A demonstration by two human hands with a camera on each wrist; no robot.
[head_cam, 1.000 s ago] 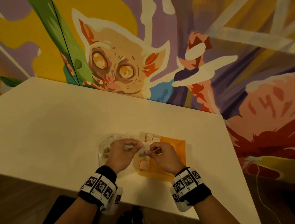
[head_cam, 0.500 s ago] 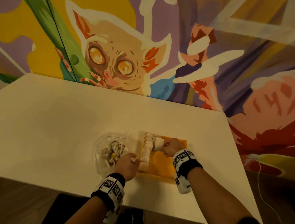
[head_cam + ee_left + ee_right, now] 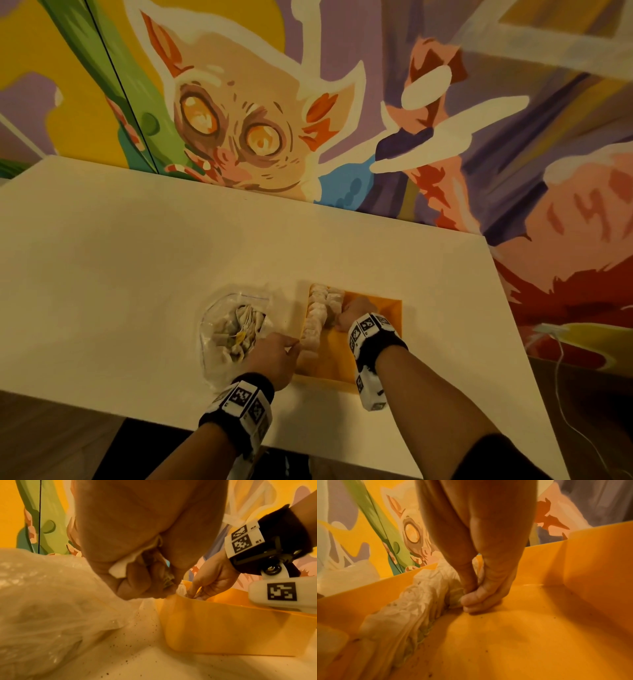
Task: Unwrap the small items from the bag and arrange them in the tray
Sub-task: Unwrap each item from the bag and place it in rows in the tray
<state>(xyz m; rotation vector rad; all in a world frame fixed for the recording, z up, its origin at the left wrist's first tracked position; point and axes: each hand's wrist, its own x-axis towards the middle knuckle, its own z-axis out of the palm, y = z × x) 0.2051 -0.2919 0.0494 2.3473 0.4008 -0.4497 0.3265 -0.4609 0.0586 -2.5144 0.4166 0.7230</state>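
Observation:
An orange tray [image 3: 375, 310] lies on the table with a row of small white items [image 3: 315, 317] along its left wall. My right hand [image 3: 345, 307] is inside the tray at the far end of the row, and its fingers [image 3: 479, 601] pinch one small white item [image 3: 452, 586] set against the row [image 3: 412, 608]. My left hand [image 3: 294, 343] rests by the tray's left rim [image 3: 171, 597], curled round a crumpled white wrapper [image 3: 122, 566]. A clear plastic bag [image 3: 236, 330] holding more wrapped items lies just left of that hand.
The tray and bag sit near the front edge of a pale table [image 3: 120, 274]. A painted wall [image 3: 239, 120] stands behind the table's far edge. The tray floor [image 3: 522, 628] right of the row is bare. A white cable [image 3: 561, 370] hangs off to the right.
A second ago both hands worked one item together over the tray's left edge. The right hand has carried it to the row's far end; the left drew back with the wrapper.

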